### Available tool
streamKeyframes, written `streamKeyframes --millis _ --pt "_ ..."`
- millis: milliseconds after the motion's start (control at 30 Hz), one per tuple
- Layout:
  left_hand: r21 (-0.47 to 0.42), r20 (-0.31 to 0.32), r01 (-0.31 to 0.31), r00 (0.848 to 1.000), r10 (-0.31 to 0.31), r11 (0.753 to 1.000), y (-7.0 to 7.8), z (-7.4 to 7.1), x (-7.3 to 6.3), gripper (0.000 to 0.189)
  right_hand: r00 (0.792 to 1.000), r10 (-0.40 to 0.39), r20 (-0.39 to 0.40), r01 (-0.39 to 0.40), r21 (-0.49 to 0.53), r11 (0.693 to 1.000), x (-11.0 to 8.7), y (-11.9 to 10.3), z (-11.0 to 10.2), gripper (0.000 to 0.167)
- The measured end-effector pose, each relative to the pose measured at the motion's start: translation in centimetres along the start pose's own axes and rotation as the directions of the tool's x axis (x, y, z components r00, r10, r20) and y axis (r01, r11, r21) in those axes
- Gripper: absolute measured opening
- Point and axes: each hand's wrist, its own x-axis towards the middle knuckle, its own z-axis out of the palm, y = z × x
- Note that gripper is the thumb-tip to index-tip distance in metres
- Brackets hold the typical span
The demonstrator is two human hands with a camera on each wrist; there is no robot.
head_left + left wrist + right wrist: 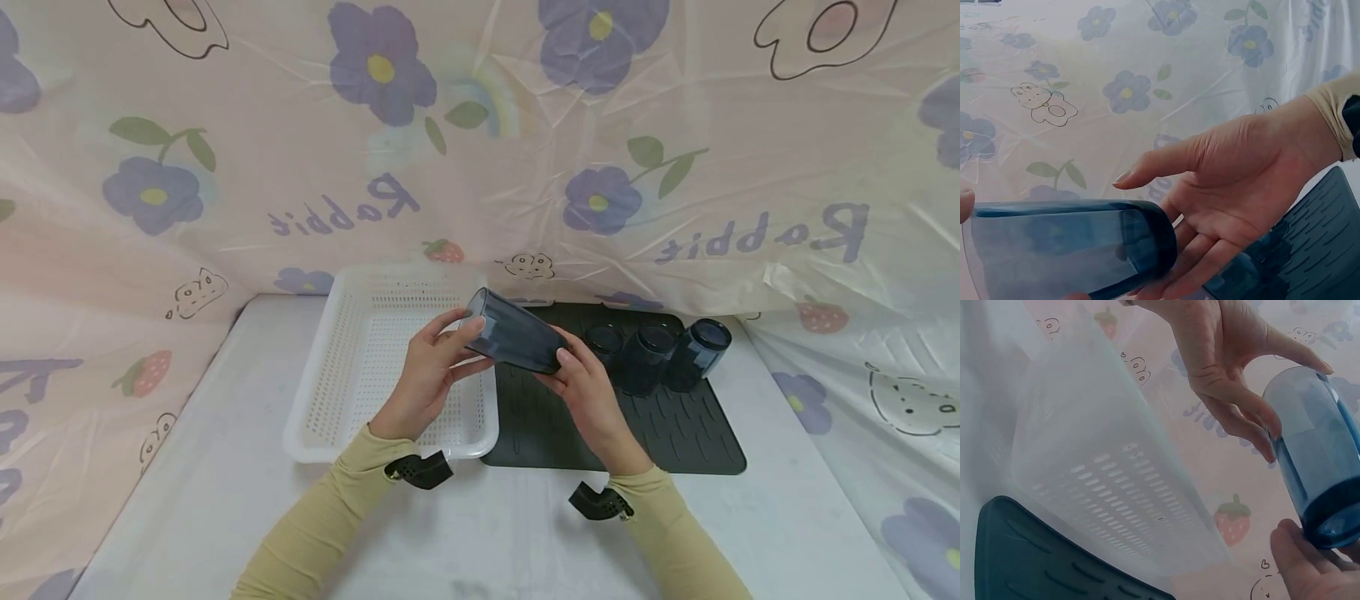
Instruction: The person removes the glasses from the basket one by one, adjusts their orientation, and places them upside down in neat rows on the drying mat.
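A blue-tinted drinking glass (517,335) is held tilted above the table, its mouth up to the left and its thick base to the right. My left hand (435,367) grips it near the rim, thumb on one side and fingers on the other. At the base, my right hand (588,396) touches the glass with its fingers. The left wrist view shows the right thumb standing off the glass (1066,250), with the extended fingers below the base. In the right wrist view the left hand (1229,369) spans the mouth end of the glass (1316,437).
Beneath the left hand stands a white perforated plastic basket (300,442). Right beside it lies a dark ribbed drying mat (600,446). Three similar dark glasses (643,367) stand at the mat's back right. A patterned curtain (480,167) hangs behind the white table (487,533).
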Motion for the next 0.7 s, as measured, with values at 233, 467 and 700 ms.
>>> streamKeyframes --millis 233,467,700 --pt "0.047 0.065 0.000 0.998 -0.003 0.999 0.0 -0.3 0.1 0.055 0.996 0.058 -0.064 -0.060 -0.033 0.998 0.0 0.0 0.0 0.046" --pt "0.136 0.181 0.050 0.981 -0.074 0.990 0.3 -0.8 0.2 0.058 0.997 0.001 -0.071 -0.005 -0.045 0.999 -0.1 -0.7 -0.6 0.049" --pt "0.166 0.203 0.089 0.972 -0.122 0.982 0.5 -1.0 0.2 0.056 0.993 -0.070 -0.098 0.071 0.012 0.997 -0.1 -1.7 -0.7 0.052"
